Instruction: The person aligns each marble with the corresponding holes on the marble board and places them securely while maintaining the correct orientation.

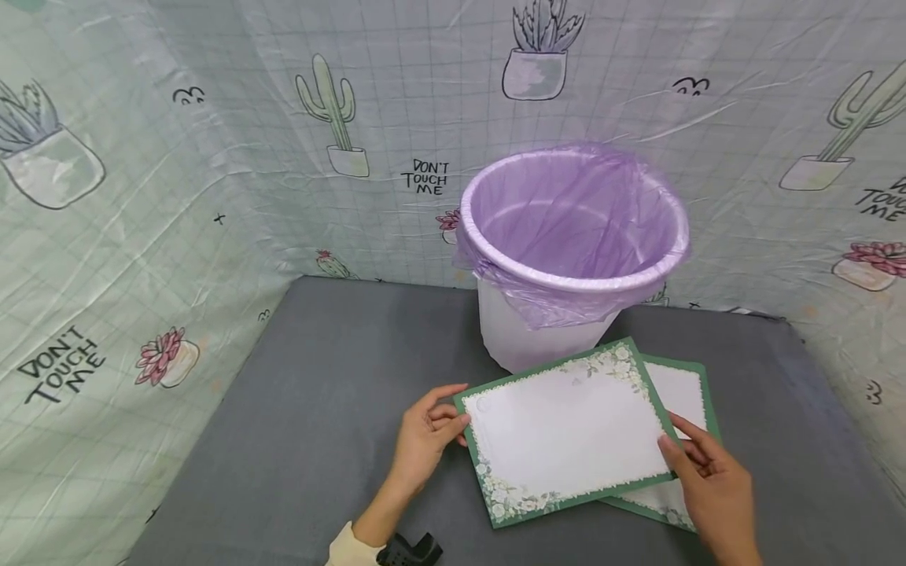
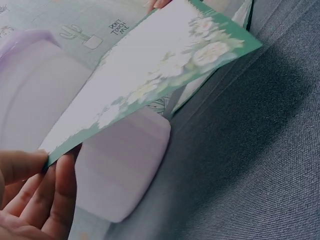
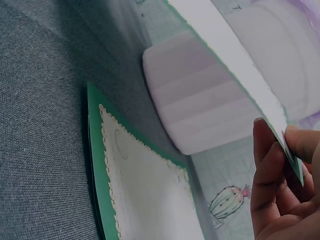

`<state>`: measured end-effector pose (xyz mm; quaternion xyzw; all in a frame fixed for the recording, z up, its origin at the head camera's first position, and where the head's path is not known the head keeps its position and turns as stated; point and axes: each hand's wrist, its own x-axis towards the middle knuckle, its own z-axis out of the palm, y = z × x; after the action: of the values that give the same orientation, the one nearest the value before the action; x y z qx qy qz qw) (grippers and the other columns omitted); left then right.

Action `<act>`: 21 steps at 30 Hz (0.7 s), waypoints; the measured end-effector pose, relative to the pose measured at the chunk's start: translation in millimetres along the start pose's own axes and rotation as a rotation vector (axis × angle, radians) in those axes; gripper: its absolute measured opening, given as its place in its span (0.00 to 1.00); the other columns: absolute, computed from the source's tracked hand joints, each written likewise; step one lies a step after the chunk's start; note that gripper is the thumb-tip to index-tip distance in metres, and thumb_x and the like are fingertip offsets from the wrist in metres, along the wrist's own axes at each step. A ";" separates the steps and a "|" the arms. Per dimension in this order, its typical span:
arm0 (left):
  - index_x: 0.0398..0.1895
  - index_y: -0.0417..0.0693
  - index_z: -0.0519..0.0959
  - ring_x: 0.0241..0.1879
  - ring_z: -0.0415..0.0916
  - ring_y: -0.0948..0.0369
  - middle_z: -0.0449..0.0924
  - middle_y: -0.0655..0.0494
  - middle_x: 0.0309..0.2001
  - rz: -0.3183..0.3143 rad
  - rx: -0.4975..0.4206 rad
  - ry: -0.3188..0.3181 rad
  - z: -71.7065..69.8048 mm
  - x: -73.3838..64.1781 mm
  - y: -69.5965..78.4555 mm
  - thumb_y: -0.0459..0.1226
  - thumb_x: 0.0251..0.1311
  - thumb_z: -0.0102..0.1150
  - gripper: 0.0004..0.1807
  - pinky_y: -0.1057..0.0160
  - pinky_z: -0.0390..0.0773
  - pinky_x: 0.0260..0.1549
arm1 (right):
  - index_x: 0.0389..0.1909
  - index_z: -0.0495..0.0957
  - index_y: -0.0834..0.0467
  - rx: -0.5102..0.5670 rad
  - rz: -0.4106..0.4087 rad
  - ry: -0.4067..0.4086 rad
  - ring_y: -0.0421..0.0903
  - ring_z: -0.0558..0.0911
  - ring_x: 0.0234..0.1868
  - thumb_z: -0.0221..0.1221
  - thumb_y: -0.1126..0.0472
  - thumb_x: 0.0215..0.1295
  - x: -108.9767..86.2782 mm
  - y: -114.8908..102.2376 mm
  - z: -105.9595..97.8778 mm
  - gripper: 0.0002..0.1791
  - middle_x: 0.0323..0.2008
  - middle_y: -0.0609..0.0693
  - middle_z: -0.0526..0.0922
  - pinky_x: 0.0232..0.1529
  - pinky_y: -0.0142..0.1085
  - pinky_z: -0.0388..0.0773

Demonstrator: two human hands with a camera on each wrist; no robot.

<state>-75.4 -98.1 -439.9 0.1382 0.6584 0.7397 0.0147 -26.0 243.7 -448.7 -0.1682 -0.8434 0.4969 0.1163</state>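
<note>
Grey worktop [image 1: 340, 377], cactus-print backdrop [image 1: 396, 94]. L hand [image 1: 425, 440] + R hand [image 1: 715, 479]: grip clamped on opp. ends of upper sheet [image 1: 566, 432], held above lower sheet [image 1: 683, 393], in front of lined bin [image 1: 538, 346]. Risk: uneven pull may crease upper sheet; slack pinch may drop it.

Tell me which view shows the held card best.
Head view: the held card faces the camera, nearly all of its printed side visible except where it's gripped. Left wrist shows it steeply slanted, running out of the top of the frame. Right wrist gets only a narrow, foreshortened strip, also cut off at the top.
</note>
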 end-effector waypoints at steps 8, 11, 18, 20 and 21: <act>0.54 0.38 0.69 0.18 0.70 0.44 0.73 0.31 0.27 0.035 0.005 0.124 4.2 0.5 0.9 0.24 0.54 0.55 0.21 0.53 0.75 0.23 | 0.58 0.69 0.47 -0.008 -0.074 -0.053 0.38 0.76 0.25 0.57 0.55 0.59 -5.5 -2.0 -0.3 0.24 0.34 0.46 0.80 0.23 0.27 0.69; 0.53 0.39 0.69 0.19 0.71 0.44 0.75 0.32 0.28 0.026 0.009 0.148 7.7 0.7 0.7 0.24 0.54 0.55 0.21 0.52 0.76 0.23 | 0.57 0.70 0.49 -0.003 -0.091 -0.038 0.36 0.79 0.34 0.57 0.56 0.59 -8.9 -6.7 0.8 0.23 0.38 0.46 0.80 0.29 0.23 0.72; 0.53 0.42 0.70 0.21 0.76 0.47 0.77 0.35 0.29 0.005 0.033 0.166 26.6 0.5 12.6 0.26 0.54 0.56 0.22 0.53 0.77 0.24 | 0.54 0.73 0.48 0.002 -0.125 0.000 0.32 0.78 0.38 0.58 0.60 0.59 -25.0 -20.8 9.1 0.20 0.42 0.42 0.81 0.32 0.22 0.73; 0.54 0.43 0.70 0.21 0.76 0.46 0.77 0.35 0.28 0.017 0.042 0.162 34.5 0.6 17.2 0.26 0.55 0.55 0.22 0.53 0.77 0.24 | 0.53 0.74 0.52 0.028 -0.204 -0.006 0.33 0.79 0.38 0.58 0.65 0.58 -29.5 -24.3 13.8 0.20 0.43 0.45 0.80 0.31 0.21 0.72; 0.54 0.43 0.70 0.20 0.76 0.47 0.77 0.36 0.27 0.024 0.047 0.158 38.9 0.9 19.4 0.26 0.55 0.55 0.21 0.53 0.77 0.24 | 0.52 0.74 0.54 0.046 -0.251 -0.010 0.34 0.79 0.37 0.58 0.68 0.58 -31.8 -26.2 16.5 0.20 0.43 0.47 0.80 0.29 0.21 0.72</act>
<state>-64.4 -62.8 -417.0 0.0875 0.6730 0.7327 -0.0495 -7.2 206.0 -434.5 -0.0559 -0.8469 0.4983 0.1770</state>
